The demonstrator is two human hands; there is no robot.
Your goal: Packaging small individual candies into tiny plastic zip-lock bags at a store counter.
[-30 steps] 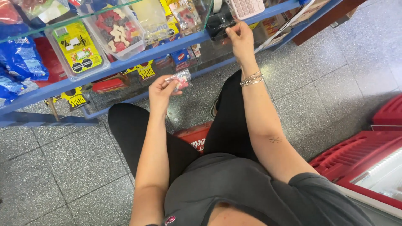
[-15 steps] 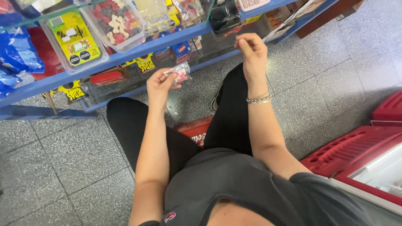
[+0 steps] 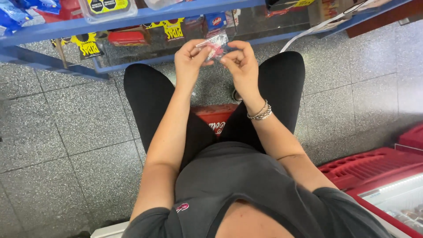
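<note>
A small clear packet [image 3: 215,46] with red and white contents sits between my two hands, in front of my knees. My left hand [image 3: 189,61] pinches its left edge with thumb and fingers. My right hand [image 3: 240,61], with bracelets on the wrist, grips its right edge. I am seated on a red crate [image 3: 215,117], facing a low blue shelf [image 3: 145,17].
The blue shelf holds snack packets, clear tubs and yellow price tags. A red crate and the corner of a freezer [image 3: 383,185] stand at the lower right. Grey speckled floor tiles [image 3: 66,132] lie on both sides of my legs.
My right hand came down from the upper shelf and met my left hand on the packet. The view tilted down, so less of the shelf shows.
</note>
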